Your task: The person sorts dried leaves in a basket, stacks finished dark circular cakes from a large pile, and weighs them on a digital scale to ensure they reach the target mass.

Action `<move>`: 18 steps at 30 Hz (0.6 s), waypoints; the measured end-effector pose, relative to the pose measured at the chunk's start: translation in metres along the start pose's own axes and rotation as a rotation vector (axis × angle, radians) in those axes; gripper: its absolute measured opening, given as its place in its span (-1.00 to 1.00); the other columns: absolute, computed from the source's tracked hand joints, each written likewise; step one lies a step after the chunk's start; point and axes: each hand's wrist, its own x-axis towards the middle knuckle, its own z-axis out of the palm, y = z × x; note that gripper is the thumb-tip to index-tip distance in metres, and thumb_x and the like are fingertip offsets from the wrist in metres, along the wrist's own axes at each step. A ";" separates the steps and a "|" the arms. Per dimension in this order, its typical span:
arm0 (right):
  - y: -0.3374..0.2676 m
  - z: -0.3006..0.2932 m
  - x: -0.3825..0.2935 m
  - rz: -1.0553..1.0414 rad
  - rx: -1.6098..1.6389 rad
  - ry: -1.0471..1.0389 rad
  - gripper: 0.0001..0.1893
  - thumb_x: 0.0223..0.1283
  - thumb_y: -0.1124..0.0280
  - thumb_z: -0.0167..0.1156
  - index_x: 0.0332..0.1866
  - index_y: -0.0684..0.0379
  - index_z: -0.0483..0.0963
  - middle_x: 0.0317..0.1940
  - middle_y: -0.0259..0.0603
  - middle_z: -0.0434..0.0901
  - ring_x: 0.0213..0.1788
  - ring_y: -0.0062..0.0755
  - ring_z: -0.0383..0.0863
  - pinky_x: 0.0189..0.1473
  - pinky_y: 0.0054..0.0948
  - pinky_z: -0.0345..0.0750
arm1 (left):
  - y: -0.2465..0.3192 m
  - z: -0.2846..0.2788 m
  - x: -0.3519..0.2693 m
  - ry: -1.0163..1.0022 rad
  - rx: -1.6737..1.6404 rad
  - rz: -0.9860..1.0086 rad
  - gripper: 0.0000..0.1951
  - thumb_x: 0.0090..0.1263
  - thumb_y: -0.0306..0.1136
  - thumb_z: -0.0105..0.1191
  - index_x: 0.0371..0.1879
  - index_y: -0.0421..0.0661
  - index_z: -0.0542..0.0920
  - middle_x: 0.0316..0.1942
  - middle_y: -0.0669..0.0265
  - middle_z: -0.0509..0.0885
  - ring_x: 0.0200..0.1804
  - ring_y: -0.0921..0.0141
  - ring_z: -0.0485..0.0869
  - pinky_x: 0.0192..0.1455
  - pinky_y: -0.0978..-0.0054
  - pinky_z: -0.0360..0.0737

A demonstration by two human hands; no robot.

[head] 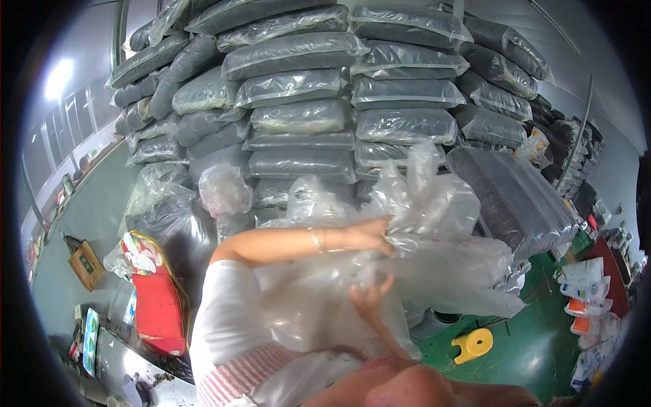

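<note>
My left hand (372, 237) reaches across from the left, a band on its wrist, and grips a gathered part of a clear plastic bag (447, 264). The film spreads out to the right of this hand. Below it, my right hand (371, 301) is raised with thumb and fingers apart, against or just beside the film; contact is hard to tell through the haze. A large sheet of the same clear plastic (310, 305) hangs over my front. Bunched clear plastic (427, 198) stands up just beyond my left hand.
Filled clear bags of dark material (300, 89) are stacked high ahead. Another big filled bag (513, 203) lies at the right. A yellow stool (474, 345) stands on the green floor (534, 330). At the left are a red padded item (158, 310) and a brown bag (86, 265).
</note>
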 end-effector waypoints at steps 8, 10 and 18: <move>-0.047 -0.158 0.000 0.686 0.072 0.292 -0.27 0.11 0.25 0.25 0.39 0.30 0.22 0.40 0.35 0.02 0.43 0.38 -0.02 0.44 0.19 -0.08 | 0.108 0.099 0.042 -0.322 0.344 0.124 -0.21 0.02 -0.26 0.39 0.20 -0.41 0.32 0.05 -0.14 0.58 0.07 0.09 0.61 0.08 0.26 0.55; -0.040 -0.192 -0.018 0.623 -0.006 0.317 -0.26 0.12 0.23 0.23 0.40 0.31 0.19 0.42 0.29 0.02 0.44 0.31 0.02 0.45 0.16 -0.07 | 0.143 0.135 0.056 -0.363 0.472 0.107 -0.26 0.02 -0.28 0.39 0.17 -0.36 0.36 -0.01 -0.12 0.63 0.01 0.09 0.65 0.03 0.23 0.58; -0.004 -0.337 -0.156 0.839 0.015 0.953 -0.37 0.43 0.12 -0.13 0.44 0.36 0.09 0.43 0.20 0.05 0.46 0.04 0.09 0.46 -0.11 0.05 | 0.267 0.343 0.153 -0.725 0.351 0.585 -0.66 0.05 -0.49 0.24 -0.13 -0.27 0.63 -0.15 0.03 0.69 -0.14 0.17 0.68 -0.10 0.26 0.61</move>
